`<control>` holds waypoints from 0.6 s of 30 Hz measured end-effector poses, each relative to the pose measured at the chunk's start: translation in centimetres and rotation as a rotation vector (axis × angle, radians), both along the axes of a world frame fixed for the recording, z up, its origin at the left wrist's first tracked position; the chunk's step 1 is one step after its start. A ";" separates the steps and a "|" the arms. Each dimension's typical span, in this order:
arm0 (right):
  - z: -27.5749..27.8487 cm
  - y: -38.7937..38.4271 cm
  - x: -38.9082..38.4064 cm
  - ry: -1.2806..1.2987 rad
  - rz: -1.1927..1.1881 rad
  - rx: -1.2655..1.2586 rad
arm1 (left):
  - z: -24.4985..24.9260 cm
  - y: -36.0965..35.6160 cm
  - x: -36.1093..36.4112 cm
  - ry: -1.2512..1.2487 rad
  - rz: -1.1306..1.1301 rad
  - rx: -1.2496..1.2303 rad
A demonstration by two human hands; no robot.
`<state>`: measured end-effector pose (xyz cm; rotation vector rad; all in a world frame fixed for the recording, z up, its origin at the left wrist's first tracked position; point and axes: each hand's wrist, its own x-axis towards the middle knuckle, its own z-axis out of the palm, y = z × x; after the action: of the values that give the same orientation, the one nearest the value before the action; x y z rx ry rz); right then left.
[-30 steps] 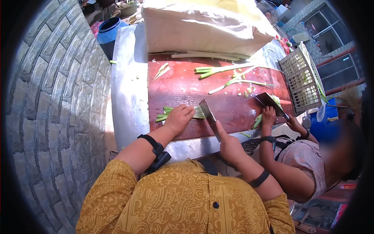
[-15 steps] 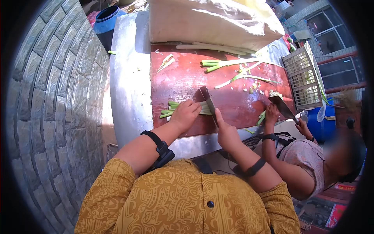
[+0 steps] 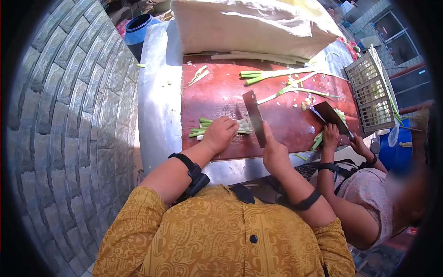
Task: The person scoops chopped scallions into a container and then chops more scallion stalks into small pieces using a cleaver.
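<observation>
1 bundle of green onion stalks (image 3: 199, 128) lying near the front edge of the red cutting board (image 3: 212, 94) on the steel table (image 3: 157, 101), pinned under the curled left hand (image 3: 220, 134), right hand (image 3: 274, 154) gripping the cleaver (image 3: 254, 117), blade tipped up just right of the stalks.

I worked at an open-air food-prep spot, a sort of yard kitchen. Sunlit grey brickwork (image 3: 69, 115) ran beside my shiny steel table (image 3: 159, 106), which carried a long red chopping board (image 3: 217, 94) strewn with green onion stalks (image 3: 263, 74). A grey plastic crate (image 3: 371, 92) and a blue plastic barrel (image 3: 138, 27) stood near.
</observation>
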<state>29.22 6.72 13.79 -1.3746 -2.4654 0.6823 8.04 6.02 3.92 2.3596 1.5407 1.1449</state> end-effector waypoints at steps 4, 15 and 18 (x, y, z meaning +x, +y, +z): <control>1.7 -1.6 0.3 -0.100 0.035 -0.118 | 0.2 0.2 0.1 -0.037 -0.002 -0.004; 3.9 -3.0 -0.5 -0.378 0.076 -0.228 | 0.0 0.1 -0.2 -0.062 0.015 -0.007; 2.6 -2.2 -1.2 -0.371 0.066 -0.211 | 0.1 0.2 -0.3 -0.053 0.029 -0.007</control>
<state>28.04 4.52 16.38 -1.6310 -2.8005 0.7824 7.76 6.20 3.98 2.2901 1.5646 1.1965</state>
